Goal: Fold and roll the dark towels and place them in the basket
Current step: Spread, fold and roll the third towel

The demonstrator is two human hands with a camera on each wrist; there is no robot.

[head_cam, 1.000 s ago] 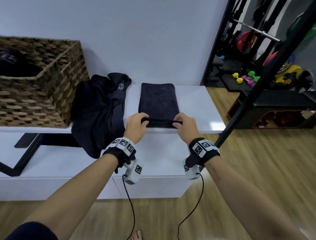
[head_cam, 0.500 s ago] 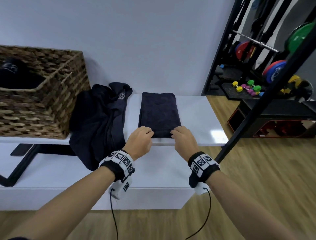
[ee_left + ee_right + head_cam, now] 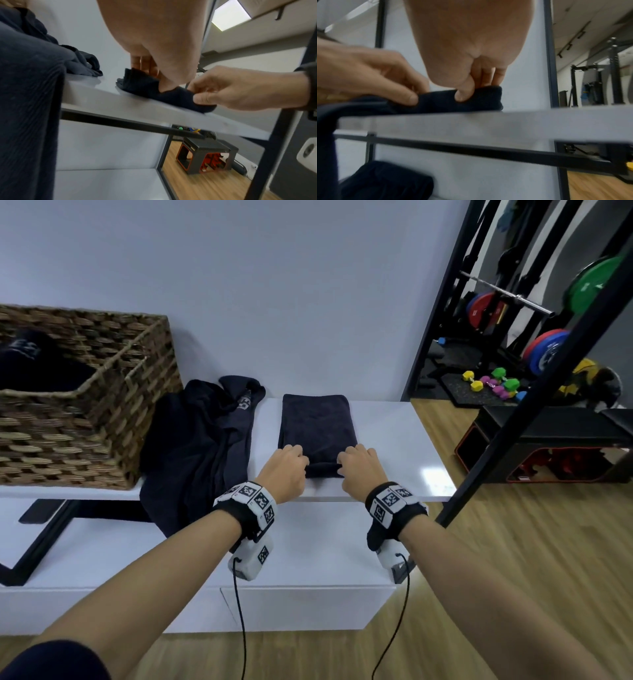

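A dark towel (image 3: 317, 426) lies folded into a long strip on the white bench top (image 3: 387, 433), its near end turned over into a small roll (image 3: 323, 469). My left hand (image 3: 286, 470) pinches the roll's left end (image 3: 137, 81) between thumb and fingers. My right hand (image 3: 359, 470) pinches its right end (image 3: 481, 97) the same way. A heap of loose dark towels (image 3: 202, 446) hangs over the bench edge to the left. The wicker basket (image 3: 113, 419) stands at the far left with a dark towel (image 3: 30, 361) inside.
The bench's front edge (image 3: 376, 498) runs just under my wrists, with a lower white shelf (image 3: 308, 559) beneath. A black slanted rack post (image 3: 513, 419) stands close on the right. Weight plates (image 3: 548, 350) and small dumbbells (image 3: 493, 381) lie on the floor behind it.
Both hands moved forward over the towel's near end, turning the edge they lifted into a first small roll. The head view has tilted down a little.
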